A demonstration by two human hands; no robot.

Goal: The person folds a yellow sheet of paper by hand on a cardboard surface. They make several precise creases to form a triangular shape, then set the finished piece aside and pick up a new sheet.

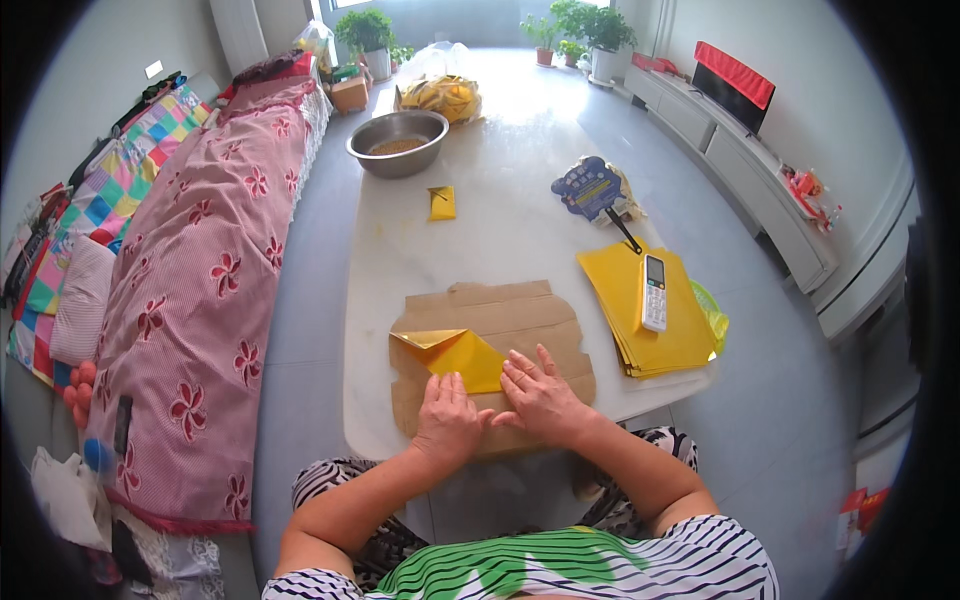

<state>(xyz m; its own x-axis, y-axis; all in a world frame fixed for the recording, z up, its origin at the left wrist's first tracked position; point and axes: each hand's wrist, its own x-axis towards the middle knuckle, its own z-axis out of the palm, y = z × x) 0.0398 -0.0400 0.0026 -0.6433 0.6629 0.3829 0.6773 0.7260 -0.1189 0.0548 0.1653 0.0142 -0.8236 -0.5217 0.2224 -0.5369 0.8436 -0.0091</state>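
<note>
A sheet of shiny golden-yellow paper [465,363], partly folded, lies on a flattened piece of brown cardboard [517,307]. Its upper left corner is turned over and lifts slightly to a point. My left hand [450,416] lies palm down, with its fingertips at the paper's lower edge and the thumb out to the side. My right hand [546,397] presses flat at the paper's right corner, fingers spread. The two thumbs nearly meet below the paper. Neither hand pinches the sheet, though the undersides of the fingers are hidden.
A stack of yellow sheets [611,300] bears a white remote control [655,296] at right. Behind it lies a blue printed hand fan [591,187]. A small folded yellow packet [442,204], a metal bowl [397,161] with grains and a plastic bag [442,97] stand farther back on the table.
</note>
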